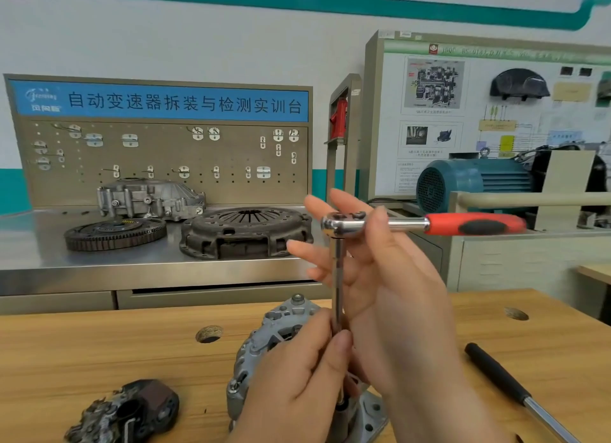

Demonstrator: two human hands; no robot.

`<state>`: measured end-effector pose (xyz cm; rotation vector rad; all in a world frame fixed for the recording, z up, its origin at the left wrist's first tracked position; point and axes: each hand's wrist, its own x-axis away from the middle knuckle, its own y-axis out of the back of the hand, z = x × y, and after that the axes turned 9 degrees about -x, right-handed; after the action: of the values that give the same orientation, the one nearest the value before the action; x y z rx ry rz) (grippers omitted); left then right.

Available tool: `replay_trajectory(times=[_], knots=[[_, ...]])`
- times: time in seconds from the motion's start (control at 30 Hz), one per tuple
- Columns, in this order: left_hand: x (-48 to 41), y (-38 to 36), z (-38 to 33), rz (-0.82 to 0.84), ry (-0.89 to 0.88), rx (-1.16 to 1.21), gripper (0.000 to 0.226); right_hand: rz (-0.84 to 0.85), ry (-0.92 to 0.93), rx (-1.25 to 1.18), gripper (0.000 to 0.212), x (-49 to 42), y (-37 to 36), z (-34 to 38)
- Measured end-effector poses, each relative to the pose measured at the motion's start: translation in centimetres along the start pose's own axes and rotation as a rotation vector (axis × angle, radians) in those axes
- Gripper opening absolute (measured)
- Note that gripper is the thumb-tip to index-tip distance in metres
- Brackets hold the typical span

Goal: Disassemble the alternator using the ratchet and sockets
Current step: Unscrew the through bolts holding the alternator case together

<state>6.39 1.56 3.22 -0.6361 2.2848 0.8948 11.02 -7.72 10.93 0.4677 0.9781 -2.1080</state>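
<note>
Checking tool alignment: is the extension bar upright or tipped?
Upright: the extension bar runs vertically from the ratchet down to the alternator, pinched low by the left hand.

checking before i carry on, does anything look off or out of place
Nothing spilled or broken. Only oddity: the chrome ratchet with red-and-black handle stands on a steel extension bar over the grey alternator, handle unheld; right hand spread by its head, left hand pinching the bar.
</note>
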Motion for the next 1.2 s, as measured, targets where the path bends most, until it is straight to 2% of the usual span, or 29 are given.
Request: replay_trajectory(times=[0.07,0.1,0.17,0.23,0.3,0.33,0.43,0.5,0.57,0.63,0.7,0.77,0.8,0.87,0.93,1.0,1.1,1.2], knots=[[0.0,0.0,0.0,0.012,0.006,0.002,0.033,-0.007,-0.04,-0.002,0.044,0.0,0.1,0.0],[-0.1,-0.1,0.0,0.019,0.019,0.025,0.032,-0.013,-0.013,0.04,0.039,-0.1,0.2,-0.2],[-0.2,-0.4,0.2,0.021,0.06,0.081,0.03,-0.018,0.116,0.189,0.026,-0.2,0.4,-0.3],[-0.4,-0.6,0.5,0.008,0.073,0.096,0.029,0.022,0.257,0.423,0.025,-0.2,0.6,-0.3],[-0.4,-0.7,0.5,0.008,0.065,0.094,0.029,0.05,0.292,0.521,0.027,-0.1,0.6,-0.3],[-0.4,-0.7,0.6,0.004,0.054,0.08,0.029,0.046,0.277,0.459,0.028,-0.1,0.5,-0.4],[0.0,-0.5,0.3,-0.02,0.021,0.001,0.025,0.035,0.092,0.073,0.032,-0.2,0.3,-0.6],[0.2,-0.3,0.1,-0.005,0.031,-0.008,0.027,0.046,-0.013,-0.048,0.043,-0.2,0.3,-0.5],[0.1,-0.3,0.1,0.018,0.014,-0.023,0.034,0.045,-0.051,-0.093,0.045,-0.2,0.4,-0.3],[-0.1,-0.3,0.1,0.017,0.012,-0.023,0.034,0.032,0.022,-0.027,0.039,-0.2,0.6,-0.4],[-0.2,-0.3,-0.1,0.004,0.046,0.002,0.03,0.016,0.173,0.211,0.026,-0.5,1.0,-0.3],[-0.2,-0.3,-0.2,-0.004,0.043,-0.001,0.032,0.056,0.298,0.498,0.025,-0.5,1.2,-0.2],[-0.2,-0.4,-0.2,-0.013,0.023,-0.014,0.032,0.056,0.325,0.549,0.027,-0.3,1.1,-0.3],[-0.3,-0.4,-0.1,-0.034,0.0,-0.031,0.032,0.023,0.321,0.408,0.028,-0.1,0.8,-0.8],[-0.2,-0.3,-0.1,-0.023,0.012,-0.014,0.036,0.01,0.187,0.125,0.028,0.0,0.4,-0.9],[0.0,-0.3,0.0,-0.004,-0.005,-0.017,0.038,0.015,0.061,-0.008,0.038,-0.1,0.3,-0.7],[0.0,-0.3,0.1,0.029,0.024,-0.017,0.038,-0.019,0.007,0.042,0.046,-0.2,0.5,-0.5],[-0.1,-0.7,0.3,-0.005,0.055,0.009,0.035,-0.036,0.209,0.261,0.028,0.2,0.4,-1.1]])
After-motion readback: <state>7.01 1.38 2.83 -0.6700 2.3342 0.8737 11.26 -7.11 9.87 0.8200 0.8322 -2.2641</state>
